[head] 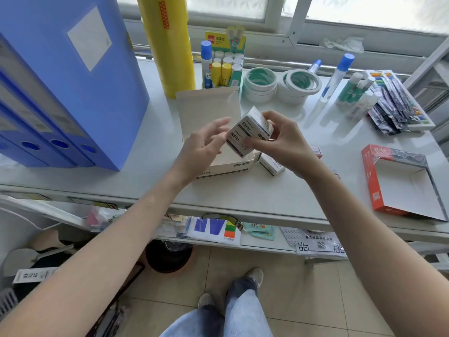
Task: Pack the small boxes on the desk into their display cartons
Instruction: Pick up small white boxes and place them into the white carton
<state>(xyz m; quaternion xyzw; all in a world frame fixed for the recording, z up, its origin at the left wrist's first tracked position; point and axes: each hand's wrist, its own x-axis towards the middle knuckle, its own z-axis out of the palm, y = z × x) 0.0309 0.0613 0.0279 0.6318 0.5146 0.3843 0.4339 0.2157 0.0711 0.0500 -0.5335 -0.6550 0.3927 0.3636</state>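
Note:
My right hand (281, 142) grips a stack of small white boxes (247, 132) with black print, held tilted above the open white display carton (226, 166). The carton's lid (206, 110) stands raised behind it. Just left of the stack, my left hand (204, 147) hovers over the carton with fingers spread and holds nothing. More small white boxes (271, 164) lie on the desk under my right wrist, right of the carton. A small red-edged box (317, 152) peeks out behind that wrist. An open red display carton (401, 183) lies at the desk's right end.
Blue file boxes (60, 88) stand at the left. A yellow film roll (167, 42), a glue-stick display (226, 62), tape rolls (279, 83), glue bottles (337, 76) and packets (393, 103) line the back. A lower shelf (262, 242) holds papers.

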